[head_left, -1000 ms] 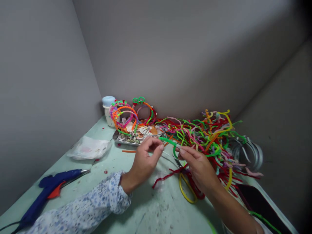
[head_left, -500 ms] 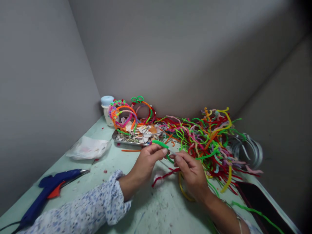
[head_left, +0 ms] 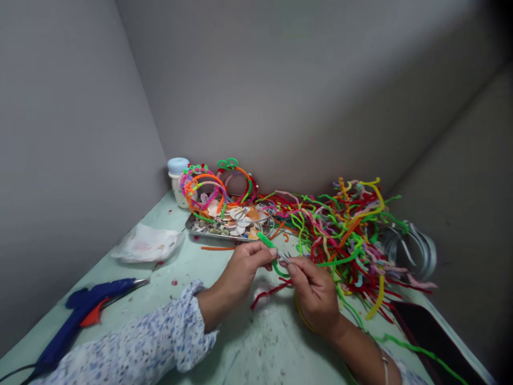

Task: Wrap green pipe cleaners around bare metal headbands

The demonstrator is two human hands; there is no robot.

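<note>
Green fuzzy stem [head_left: 265,239], bent, is found between the two hands, above the table, its upper end rising past the left fingertips and a loop hanging below. The left hand [head_left: 245,270] is closed in a pinch on it, thumb over fingers, presumably because so pliant a piece needs steadying close to the work. The right hand [head_left: 315,291] is likewise pinched, gripping a thin pale strip [head_left: 284,257] that meets the green; whether the two are joined I cannot tell. Below lies a red stem [head_left: 264,295]. Behind stands a metal tray [head_left: 212,236] of shells, with wrapped hoops [head_left: 206,187] resting over it, perhaps to keep them upright. To the right, a heap of coloured stems [head_left: 336,230] sits within easy reach, bare metal hoops [head_left: 427,256] beside it. At left, a blue glue gun [head_left: 94,299] lies apart, its nozzle pointing away from the sleeve.
</note>
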